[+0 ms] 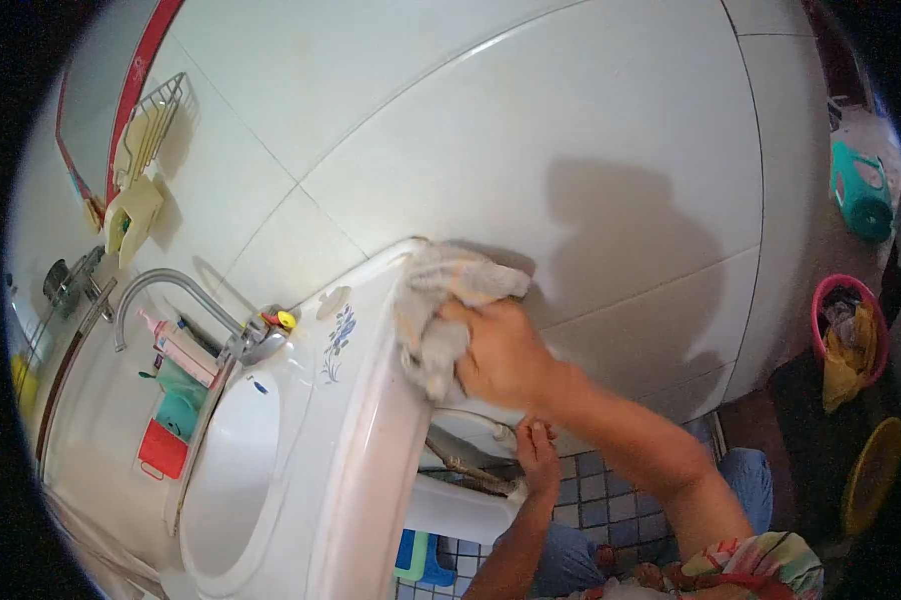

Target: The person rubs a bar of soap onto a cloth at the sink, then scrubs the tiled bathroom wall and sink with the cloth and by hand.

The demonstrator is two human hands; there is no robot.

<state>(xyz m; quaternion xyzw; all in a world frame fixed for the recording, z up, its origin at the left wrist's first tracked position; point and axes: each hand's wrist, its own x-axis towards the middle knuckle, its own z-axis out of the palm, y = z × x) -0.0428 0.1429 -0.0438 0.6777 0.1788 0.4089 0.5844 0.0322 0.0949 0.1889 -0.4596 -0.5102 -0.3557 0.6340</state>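
Note:
A grey-white cloth [436,320] is bunched in my right hand [506,355], whose fingers are closed round it. The cloth lies over the corner and side edge of the white washbasin [371,420], against the tiled wall. Lower down, beneath the basin, my left hand [538,458] has its fingers curled beside the end of a white pipe [486,425]. What those fingers hold, if anything, is too small to make out. A curved metal faucet [186,280] rises from the basin.
Behind the basin stand a pink-and-white tube [184,350], a teal cup [176,415] and a red container [161,450]. A wire rack [151,130] hangs on the wall. On the right are a teal plastic item [861,190] and a pink basket [821,305].

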